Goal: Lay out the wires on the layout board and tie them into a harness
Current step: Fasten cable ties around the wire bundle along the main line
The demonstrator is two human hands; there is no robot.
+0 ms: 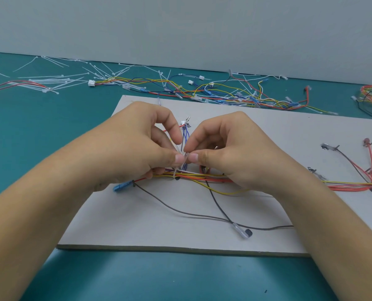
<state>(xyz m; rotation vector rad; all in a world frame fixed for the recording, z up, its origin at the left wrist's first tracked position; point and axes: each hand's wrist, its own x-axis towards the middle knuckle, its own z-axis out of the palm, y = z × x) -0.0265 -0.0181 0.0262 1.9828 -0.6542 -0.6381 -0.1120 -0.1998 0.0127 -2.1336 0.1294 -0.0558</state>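
Observation:
A grey layout board (137,224) lies on the teal table. A bundle of orange, yellow, purple and white wires (202,176) runs across its middle toward the right edge. A blue and purple branch (186,134) rises to a small white connector. My left hand (137,146) and my right hand (226,148) meet over the bundle, thumbs and forefingers pinching a white cable tie (184,158) between them. A second tie loop (175,173) wraps the bundle just below. A blue terminal (121,186) lies under my left wrist.
Loose white cable ties (50,83) and a tangle of spare coloured wires (224,92) lie on the table behind the board. Grey and black wires (202,215) trail over the board's near part. Red and dark branches (370,161) sit at the right.

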